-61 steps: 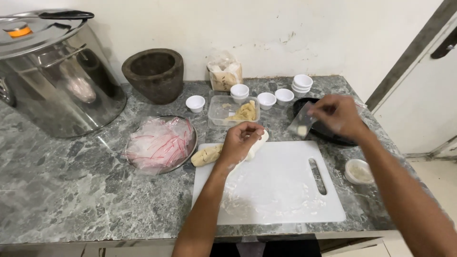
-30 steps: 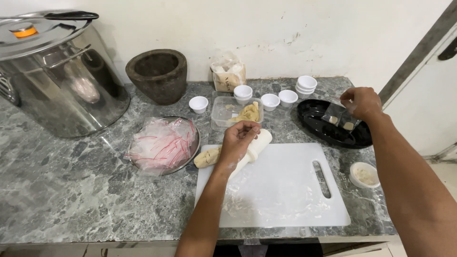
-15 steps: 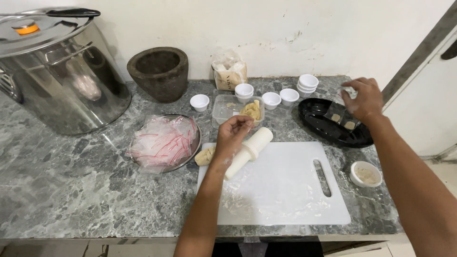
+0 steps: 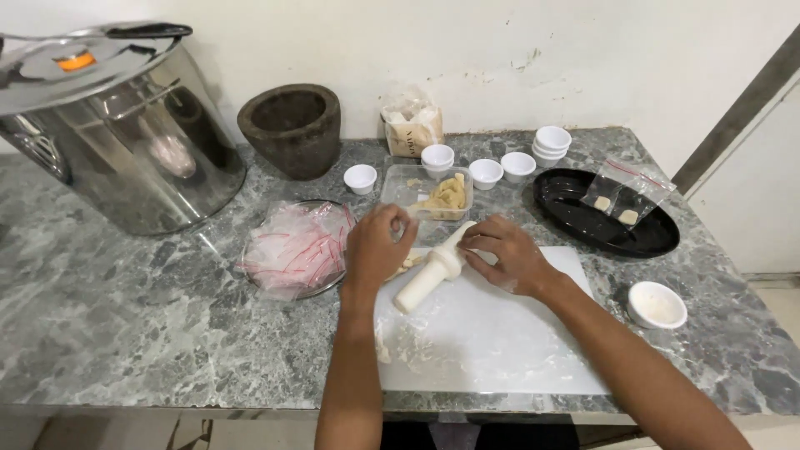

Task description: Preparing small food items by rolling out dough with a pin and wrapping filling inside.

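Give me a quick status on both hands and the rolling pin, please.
Left hand at the container rim, over dough. Right hand resting on the rolling pin, which lies tilted across the cutting board. Nothing blocking the board.

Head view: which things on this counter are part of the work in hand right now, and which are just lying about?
In use:
white cylindrical rolling pin, under right hand
left hand on pale dough piece
white plastic cutting board

Lying about:
large steel pot
dark stone mortar
black oval tray
small white cups
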